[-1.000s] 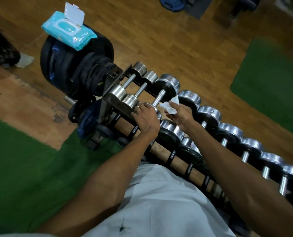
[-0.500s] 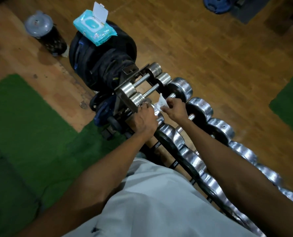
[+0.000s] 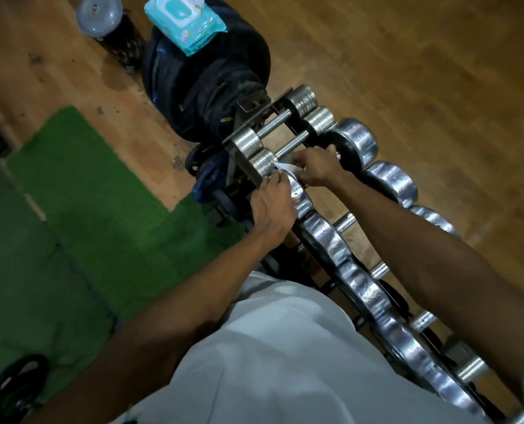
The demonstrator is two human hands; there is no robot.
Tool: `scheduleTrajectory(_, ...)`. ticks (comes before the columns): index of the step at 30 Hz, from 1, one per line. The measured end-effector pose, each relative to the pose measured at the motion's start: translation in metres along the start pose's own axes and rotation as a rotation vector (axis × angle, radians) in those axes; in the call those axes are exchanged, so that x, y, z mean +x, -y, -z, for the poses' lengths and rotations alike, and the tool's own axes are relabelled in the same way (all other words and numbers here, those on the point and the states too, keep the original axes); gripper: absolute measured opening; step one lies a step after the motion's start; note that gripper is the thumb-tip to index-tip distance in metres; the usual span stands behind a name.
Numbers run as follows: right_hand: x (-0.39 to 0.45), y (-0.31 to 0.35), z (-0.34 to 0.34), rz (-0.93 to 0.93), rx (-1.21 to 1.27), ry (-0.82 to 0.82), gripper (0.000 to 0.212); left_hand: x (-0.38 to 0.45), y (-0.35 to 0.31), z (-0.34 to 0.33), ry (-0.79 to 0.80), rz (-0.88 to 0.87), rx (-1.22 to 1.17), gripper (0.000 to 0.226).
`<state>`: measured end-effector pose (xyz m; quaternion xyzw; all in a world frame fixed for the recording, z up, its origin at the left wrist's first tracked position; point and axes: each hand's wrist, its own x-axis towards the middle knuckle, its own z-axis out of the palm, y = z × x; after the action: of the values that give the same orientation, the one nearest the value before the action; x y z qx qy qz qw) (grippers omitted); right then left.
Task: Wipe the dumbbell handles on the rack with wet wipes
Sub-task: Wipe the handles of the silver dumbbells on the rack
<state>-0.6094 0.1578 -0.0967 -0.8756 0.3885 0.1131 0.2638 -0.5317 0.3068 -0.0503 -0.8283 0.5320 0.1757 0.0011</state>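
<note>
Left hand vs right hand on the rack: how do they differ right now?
The left hand rests on the near chrome head of a dumbbell, knuckles up; the right hand reaches further in, over that dumbbell's handle. The right hand grips the white wipe; the left hand appears to touch only its edge. Both work at the rack's small-dumbbell end.

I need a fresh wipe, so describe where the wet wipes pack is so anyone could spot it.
Find the dumbbell rack and follow it to its far end, where a stack of black weight plates stands. The wet wipes pack lies on top: soft, bright turquoise, unlike the dark plates around it.
</note>
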Motion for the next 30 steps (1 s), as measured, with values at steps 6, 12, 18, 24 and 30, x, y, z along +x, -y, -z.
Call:
scheduleTrajectory(6,0.004,0.004,-0.002,0.015,-0.026,0.014,0.022,-0.002,-0.003,0.008,-0.026,-0.018,-0.002,0.046)
scheduleTrajectory(12,-0.013,-0.016,-0.016,0.111,0.110,-0.056,0.006,0.001,-0.001,0.010,-0.041,0.007,-0.068,0.039)
scheduleTrajectory(18,-0.053,-0.015,-0.020,0.092,0.319,-0.201,0.021,0.001,0.000,0.010,-0.054,-0.002,-0.075,0.039)
scheduleTrajectory(24,-0.064,-0.004,-0.023,-0.210,0.475,-0.131,0.032,0.002,0.000,0.011,-0.053,-0.011,-0.073,0.040)
scheduleTrajectory(30,-0.061,0.000,-0.035,-0.473,0.631,-0.035,0.018,0.002,0.001,0.011,-0.053,-0.016,-0.061,0.044)
